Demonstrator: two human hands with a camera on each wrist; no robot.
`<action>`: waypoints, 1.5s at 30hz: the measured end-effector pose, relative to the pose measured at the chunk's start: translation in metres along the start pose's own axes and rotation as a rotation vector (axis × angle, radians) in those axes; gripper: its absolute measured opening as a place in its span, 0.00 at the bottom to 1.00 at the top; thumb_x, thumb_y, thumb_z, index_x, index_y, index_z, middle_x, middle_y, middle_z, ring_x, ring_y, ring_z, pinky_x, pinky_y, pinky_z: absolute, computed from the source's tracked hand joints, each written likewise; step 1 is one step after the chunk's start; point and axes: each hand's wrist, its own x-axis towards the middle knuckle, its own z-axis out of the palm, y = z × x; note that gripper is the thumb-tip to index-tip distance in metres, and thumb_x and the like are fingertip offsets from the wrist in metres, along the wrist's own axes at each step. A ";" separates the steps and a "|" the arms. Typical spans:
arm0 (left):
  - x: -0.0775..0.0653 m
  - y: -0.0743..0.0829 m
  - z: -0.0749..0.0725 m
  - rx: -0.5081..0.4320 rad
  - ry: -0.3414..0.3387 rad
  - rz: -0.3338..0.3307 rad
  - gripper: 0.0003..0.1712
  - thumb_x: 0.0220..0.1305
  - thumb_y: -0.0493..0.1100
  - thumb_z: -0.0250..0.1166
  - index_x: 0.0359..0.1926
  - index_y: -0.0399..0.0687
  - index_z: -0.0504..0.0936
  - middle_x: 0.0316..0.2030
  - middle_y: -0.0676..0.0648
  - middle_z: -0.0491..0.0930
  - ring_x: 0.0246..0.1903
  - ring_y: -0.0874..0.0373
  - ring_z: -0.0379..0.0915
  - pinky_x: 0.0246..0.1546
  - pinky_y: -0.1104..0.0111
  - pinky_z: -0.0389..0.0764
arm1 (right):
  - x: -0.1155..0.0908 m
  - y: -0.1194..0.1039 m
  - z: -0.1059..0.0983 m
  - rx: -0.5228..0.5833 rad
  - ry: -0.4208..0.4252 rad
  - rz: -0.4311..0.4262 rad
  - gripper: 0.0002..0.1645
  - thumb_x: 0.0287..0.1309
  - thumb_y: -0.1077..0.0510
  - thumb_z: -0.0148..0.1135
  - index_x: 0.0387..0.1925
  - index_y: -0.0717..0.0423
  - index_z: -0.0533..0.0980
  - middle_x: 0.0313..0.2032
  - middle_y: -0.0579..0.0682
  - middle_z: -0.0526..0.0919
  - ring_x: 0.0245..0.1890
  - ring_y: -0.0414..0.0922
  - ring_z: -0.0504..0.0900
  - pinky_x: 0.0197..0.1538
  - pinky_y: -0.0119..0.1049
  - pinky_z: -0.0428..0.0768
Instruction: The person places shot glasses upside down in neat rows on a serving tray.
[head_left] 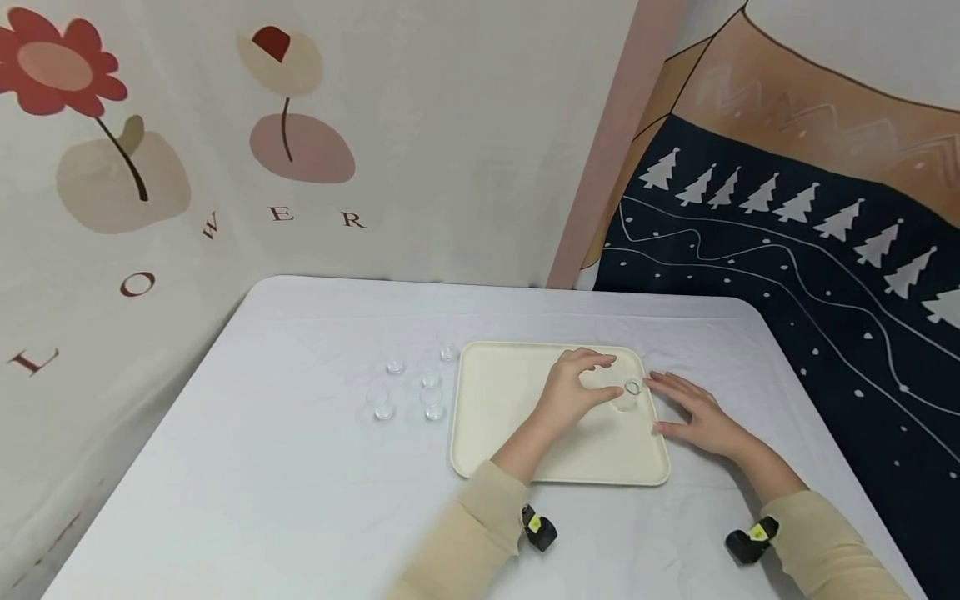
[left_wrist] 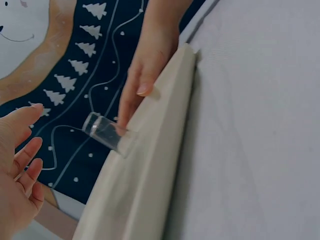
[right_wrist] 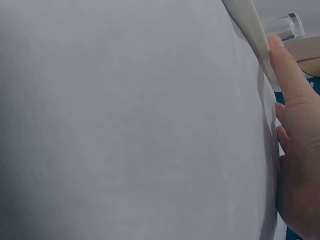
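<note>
A small clear glass (head_left: 627, 398) stands on the right part of the cream tray (head_left: 510, 450). In the left wrist view the same glass (left_wrist: 106, 134) shows see-through walls and a bright ring at its upper end. My left hand (head_left: 573, 390) hovers over the tray with thumb and fingers spread apart, holding nothing, the thumb tip close to the glass. On the glass's other side, my right hand (head_left: 697, 417) lies at the tray's right edge with fingers extended. Its thumb (right_wrist: 286, 65) overlaps the tray rim in the right wrist view.
Several more clear glasses (head_left: 431, 379) stand left of the tray on the white-covered table (head_left: 300, 467). Behind the table hang a cream flower-print cloth (head_left: 450, 125) and a dark cloth with white trees (head_left: 750, 242).
</note>
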 end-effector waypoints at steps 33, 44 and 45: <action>-0.071 0.018 -0.126 0.105 0.190 0.141 0.26 0.47 0.38 0.77 0.50 0.42 0.83 0.48 0.52 0.81 0.46 0.58 0.72 0.48 0.59 0.74 | -0.004 -0.002 0.003 0.007 0.008 0.018 0.44 0.52 0.46 0.69 0.69 0.50 0.63 0.69 0.62 0.58 0.68 0.66 0.49 0.61 0.70 0.42; -0.106 0.004 -0.171 0.216 0.257 0.121 0.29 0.44 0.35 0.78 0.51 0.41 0.82 0.51 0.49 0.79 0.49 0.55 0.72 0.52 0.59 0.72 | -0.002 -0.005 0.001 0.000 0.013 0.010 0.44 0.52 0.47 0.70 0.68 0.51 0.64 0.69 0.63 0.59 0.68 0.66 0.50 0.61 0.70 0.43; -0.109 0.002 -0.175 0.231 0.270 0.132 0.29 0.44 0.34 0.78 0.51 0.41 0.82 0.50 0.48 0.80 0.49 0.54 0.72 0.52 0.60 0.72 | -0.002 -0.005 0.001 0.001 0.013 0.008 0.44 0.52 0.47 0.70 0.68 0.51 0.64 0.69 0.63 0.59 0.68 0.66 0.50 0.61 0.70 0.43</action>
